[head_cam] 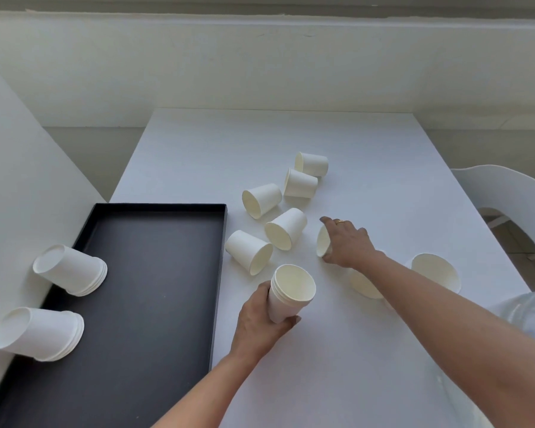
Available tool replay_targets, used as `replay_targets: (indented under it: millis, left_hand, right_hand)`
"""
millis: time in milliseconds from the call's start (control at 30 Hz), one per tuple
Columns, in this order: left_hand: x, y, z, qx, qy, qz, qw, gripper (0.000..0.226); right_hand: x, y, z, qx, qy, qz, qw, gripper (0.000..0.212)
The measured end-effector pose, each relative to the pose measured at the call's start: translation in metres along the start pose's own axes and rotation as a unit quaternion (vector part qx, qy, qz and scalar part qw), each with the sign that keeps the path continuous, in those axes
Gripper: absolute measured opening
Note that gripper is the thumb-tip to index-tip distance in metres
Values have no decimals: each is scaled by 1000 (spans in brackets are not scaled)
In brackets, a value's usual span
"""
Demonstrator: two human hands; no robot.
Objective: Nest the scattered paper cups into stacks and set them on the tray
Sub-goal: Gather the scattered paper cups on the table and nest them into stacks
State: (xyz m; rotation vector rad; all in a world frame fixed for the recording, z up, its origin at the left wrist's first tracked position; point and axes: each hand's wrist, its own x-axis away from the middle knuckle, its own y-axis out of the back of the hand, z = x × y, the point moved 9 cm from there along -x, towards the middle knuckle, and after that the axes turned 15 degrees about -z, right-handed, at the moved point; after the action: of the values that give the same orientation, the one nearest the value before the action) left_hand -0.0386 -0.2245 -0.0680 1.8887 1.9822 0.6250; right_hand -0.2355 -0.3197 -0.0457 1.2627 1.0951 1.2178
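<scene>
While stack [288,299] in L grip [260,324] — cup [322,242] (R [349,242])

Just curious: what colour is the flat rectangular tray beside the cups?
Black, a matte rectangular tray; head view.

Black tray [155,288] at lower left of a white bench [352,149], carrying two rim-down cup stacks [71,270]. At centre, the left hand [260,322] grips an upright nested stack [291,295]; the right hand [349,242] grasps a toppled cup [323,242] among loose cups [286,228].
</scene>
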Motion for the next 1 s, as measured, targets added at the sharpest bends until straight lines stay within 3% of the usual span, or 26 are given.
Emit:
replay_targets:
  millis: [133, 267, 400, 467, 567, 667, 833, 1000]
  left_hand:
    - [1, 0, 0, -1, -2, -1, 1000, 61]
    - [2, 2, 3, -5, 2, -5, 1000, 62]
    - [2, 4, 6, -6, 6, -11, 1000, 62]
    - [2, 4, 8, -7, 8, -13, 1000, 61]
    - [4, 3, 7, -6, 7, -13, 1000, 61]
    - [5, 2, 6, -1, 6, -14, 1000, 59]
    - [6, 1, 2, 15, 9, -16, 1000, 57]
    - [6, 1, 1, 27, 15, -19, 999, 58]
  right_hand:
    - [14, -5, 21, -54, 14, -14, 998, 79]
    - [25, 11, 22, -207, -89, -45, 973, 78]
    - [41, 33, 16, -362, -178, -86, 911, 76]
    - [52, 42, 14, -453, -200, -123, 860, 74]
    - [73, 53, 21, -581, -202, -163, 771, 68]
    - [90, 48, 36, -637, -184, -156, 732, 65]
    - [104, 32, 50, -587, -152, -141, 782, 61]
    - [115, 20, 58, -508, -99, -109, 849, 76]
